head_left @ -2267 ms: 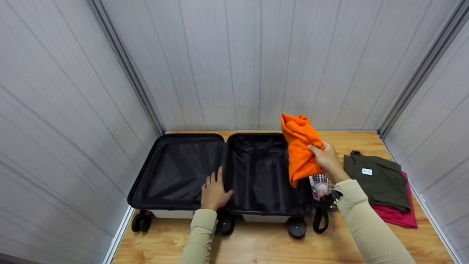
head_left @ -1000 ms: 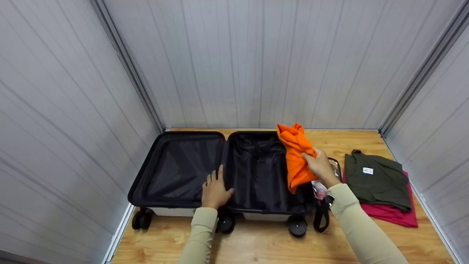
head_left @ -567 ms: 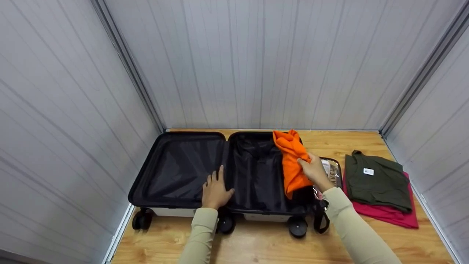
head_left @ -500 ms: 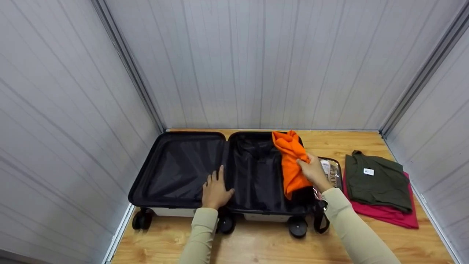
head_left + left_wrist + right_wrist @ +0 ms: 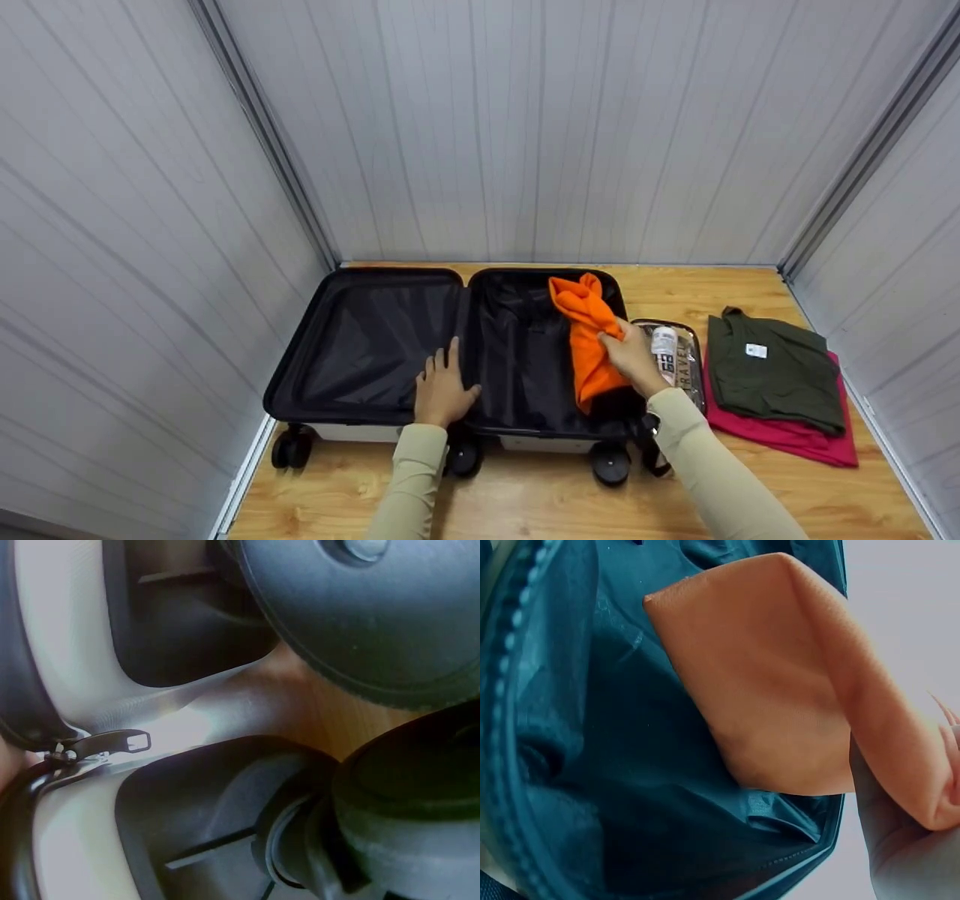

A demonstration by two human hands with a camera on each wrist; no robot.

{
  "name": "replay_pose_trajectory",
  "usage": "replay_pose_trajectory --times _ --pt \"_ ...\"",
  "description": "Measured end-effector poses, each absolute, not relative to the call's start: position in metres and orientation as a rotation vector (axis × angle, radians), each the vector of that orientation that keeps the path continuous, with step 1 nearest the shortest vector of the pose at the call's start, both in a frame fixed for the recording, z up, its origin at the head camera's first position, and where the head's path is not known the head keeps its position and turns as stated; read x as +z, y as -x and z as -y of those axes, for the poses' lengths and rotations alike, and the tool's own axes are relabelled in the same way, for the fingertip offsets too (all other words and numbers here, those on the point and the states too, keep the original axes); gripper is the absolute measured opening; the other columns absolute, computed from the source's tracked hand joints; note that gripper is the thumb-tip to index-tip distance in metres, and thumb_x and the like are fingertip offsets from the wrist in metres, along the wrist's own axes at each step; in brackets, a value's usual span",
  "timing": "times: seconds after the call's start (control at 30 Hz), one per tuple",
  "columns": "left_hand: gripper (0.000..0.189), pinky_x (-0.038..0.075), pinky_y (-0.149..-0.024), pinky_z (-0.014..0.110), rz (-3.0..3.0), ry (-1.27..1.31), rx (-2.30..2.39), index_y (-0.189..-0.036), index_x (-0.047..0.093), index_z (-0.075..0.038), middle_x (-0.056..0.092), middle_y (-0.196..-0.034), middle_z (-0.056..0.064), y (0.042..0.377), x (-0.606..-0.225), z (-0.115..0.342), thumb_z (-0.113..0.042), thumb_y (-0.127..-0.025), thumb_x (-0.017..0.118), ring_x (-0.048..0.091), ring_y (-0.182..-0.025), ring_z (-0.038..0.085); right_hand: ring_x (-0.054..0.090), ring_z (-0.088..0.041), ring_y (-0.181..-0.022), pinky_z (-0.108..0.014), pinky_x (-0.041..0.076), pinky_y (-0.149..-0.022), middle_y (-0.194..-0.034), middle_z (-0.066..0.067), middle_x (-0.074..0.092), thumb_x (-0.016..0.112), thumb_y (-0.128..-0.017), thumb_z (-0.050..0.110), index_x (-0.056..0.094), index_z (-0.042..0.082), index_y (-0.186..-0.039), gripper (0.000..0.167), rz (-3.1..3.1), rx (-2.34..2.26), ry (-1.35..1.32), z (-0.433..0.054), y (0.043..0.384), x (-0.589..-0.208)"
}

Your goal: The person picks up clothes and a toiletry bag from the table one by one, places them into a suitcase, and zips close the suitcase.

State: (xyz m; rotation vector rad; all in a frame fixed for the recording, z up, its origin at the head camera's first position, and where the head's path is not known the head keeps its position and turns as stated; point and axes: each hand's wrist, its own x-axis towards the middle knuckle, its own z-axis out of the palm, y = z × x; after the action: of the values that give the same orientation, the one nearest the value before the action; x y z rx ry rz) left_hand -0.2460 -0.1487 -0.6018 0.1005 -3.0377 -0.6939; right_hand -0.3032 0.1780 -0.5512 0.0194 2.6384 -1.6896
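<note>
An opened suitcase [image 5: 517, 375] with black lining lies flat on the floor, its two halves side by side. My right hand [image 5: 634, 358] pinches a folded orange garment [image 5: 589, 352] by its right side. The garment hangs into the right half along the right wall. Seen from the right wrist, the garment [image 5: 757, 682] slants over the dark lining [image 5: 645, 742], with the gripping hand [image 5: 915, 855] at lower right. My left hand [image 5: 441, 394] rests, fingers spread, at the near edge where the halves meet. A zip pull [image 5: 112, 742] and wheels [image 5: 375, 622] show in the left wrist view.
Right of the suitcase lies a clear travel pouch [image 5: 688, 364] holding a white bottle [image 5: 664, 345]. Farther right, a folded dark green shirt [image 5: 776, 382] lies on a red garment [image 5: 817, 448]. Grey panel walls [image 5: 480, 150] enclose the wooden floor [image 5: 532, 502].
My right hand has lowered the orange garment and moved it left, from over the suitcase's right edge into the right half. More of the travel pouch shows. The left hand has stayed put.
</note>
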Motion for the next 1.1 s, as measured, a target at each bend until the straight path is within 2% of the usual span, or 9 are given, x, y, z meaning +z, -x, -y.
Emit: replay_pose_trajectory --times 0.1,0.3,0.6,0.73,0.87,1.1 --pt "0.095 0.034 -0.114 0.065 3.041 -0.100 -0.696 -0.165 0.020 -0.017 0.035 -0.162 0.024 0.246 -0.602 0.148 -0.040 -0.091 0.075 0.035 -0.149 0.045 0.065 -0.024 -0.101 -0.025 0.050 -0.084 -0.124 -0.022 0.068 0.058 -0.099 0.009 0.062 0.000 -0.138 0.040 -2.619 -1.727 -0.021 -0.175 0.302 -0.554" --pt "0.096 0.034 -0.114 0.065 3.042 -0.097 -0.692 -0.165 0.020 -0.018 0.036 -0.161 0.024 0.247 -0.602 0.148 -0.040 -0.091 0.076 0.035 -0.149 0.045 0.063 -0.021 -0.099 -0.025 0.048 -0.085 -0.121 -0.021 0.069 0.059 -0.098 0.006 0.064 -0.001 -0.134 0.038 -2.615 -1.741 -0.024 -0.167 0.302 -0.559" --pt "0.096 0.033 -0.115 0.065 3.035 -0.096 -0.703 -0.165 0.020 -0.018 0.035 -0.162 0.024 0.245 -0.602 0.148 -0.040 -0.091 0.076 0.034 -0.149 0.045 0.064 -0.030 -0.103 -0.039 0.049 -0.091 -0.119 -0.019 0.071 0.061 -0.096 0.011 0.068 0.006 -0.128 0.034 -2.735 -1.568 -0.030 -0.155 0.298 -0.566" --pt "0.095 0.033 -0.115 0.065 3.031 -0.098 -0.693 -0.165 0.020 -0.018 0.036 -0.162 0.024 0.245 -0.601 0.148 -0.040 -0.091 0.076 0.034 -0.150 0.045 0.065 -0.032 -0.104 -0.044 0.050 -0.093 -0.121 -0.020 0.071 0.062 -0.095 0.012 0.067 0.008 -0.132 0.038 -2.755 -1.533 -0.023 -0.148 0.297 -0.568" --pt "0.095 0.033 -0.115 0.065 3.033 -0.100 -0.684 -0.165 0.020 -0.018 0.036 -0.162 0.023 0.245 -0.601 0.148 -0.040 -0.091 0.075 0.034 -0.150 0.044 0.066 -0.032 -0.103 -0.046 0.052 -0.092 -0.123 -0.021 0.071 0.063 -0.095 0.012 0.066 0.007 -0.134 0.040 -2.762 -1.524 -0.021 -0.141 0.296 -0.571" --pt "0.095 0.033 -0.116 0.065 3.032 -0.099 -0.693 -0.165 0.020 -0.018 0.036 -0.161 0.024 0.245 -0.601 0.148 -0.039 -0.091 0.075 0.034 -0.149 0.045 0.066 -0.033 -0.102 -0.047 0.051 -0.092 -0.118 -0.020 0.071 0.063 -0.095 0.013 0.067 0.006 -0.129 0.035 -2.764 -1.499 -0.036 -0.130 0.294 -0.579"
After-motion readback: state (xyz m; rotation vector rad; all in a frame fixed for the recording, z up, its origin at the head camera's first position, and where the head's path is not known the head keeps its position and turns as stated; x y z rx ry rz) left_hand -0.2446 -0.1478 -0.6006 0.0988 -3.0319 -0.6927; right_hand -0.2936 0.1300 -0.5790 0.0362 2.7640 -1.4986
